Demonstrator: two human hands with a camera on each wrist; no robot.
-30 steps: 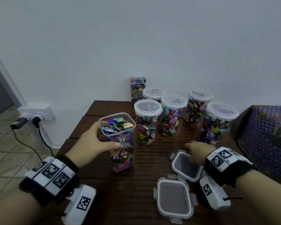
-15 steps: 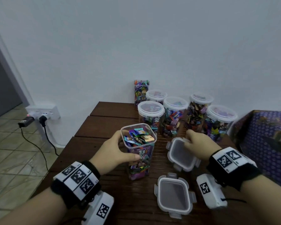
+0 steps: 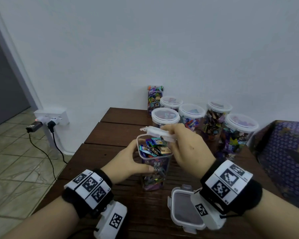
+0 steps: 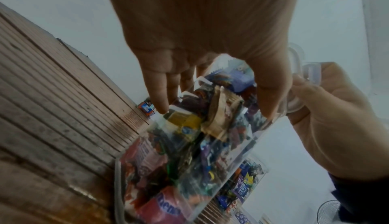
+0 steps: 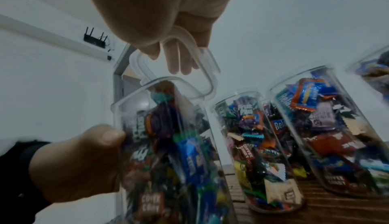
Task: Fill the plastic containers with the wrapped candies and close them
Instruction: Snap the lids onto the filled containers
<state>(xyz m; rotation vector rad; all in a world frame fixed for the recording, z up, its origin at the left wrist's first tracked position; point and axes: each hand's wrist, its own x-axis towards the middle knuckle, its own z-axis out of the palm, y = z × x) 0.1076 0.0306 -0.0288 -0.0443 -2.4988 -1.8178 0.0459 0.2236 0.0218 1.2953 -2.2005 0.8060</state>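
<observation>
A tall clear square container (image 3: pixel 154 167) (image 4: pixel 189 161) (image 5: pixel 168 152) full of wrapped candies stands on the wooden table (image 3: pixel 116 135). My left hand (image 3: pixel 128 161) (image 4: pixel 210 94) (image 5: pixel 80 161) grips its upper part, thumb in front and fingers behind. My right hand (image 3: pixel 183 147) (image 5: pixel 168 48) (image 4: pixel 328 119) holds a clear snap-lock lid (image 3: pixel 156 132) (image 5: pixel 189 74) (image 4: pixel 299 71) just above the container's open rim, tilted over its far right side. A second lid (image 3: pixel 183 211) lies upside down on the table beneath my right wrist.
Several round lidded jars (image 3: pixel 190 116) (image 5: pixel 336 136) full of candies stand at the back, with one open square container (image 3: pixel 154 99) against the wall. A patterned purple cloth (image 3: pixel 283 161) covers something at the right. A wall socket with plugs (image 3: pixel 48 119) and cables lies left of the table.
My right hand lifted one lid off the table and carried it left, over the container's mouth. My left hand kept its grip on the container, now nearer the table's middle.
</observation>
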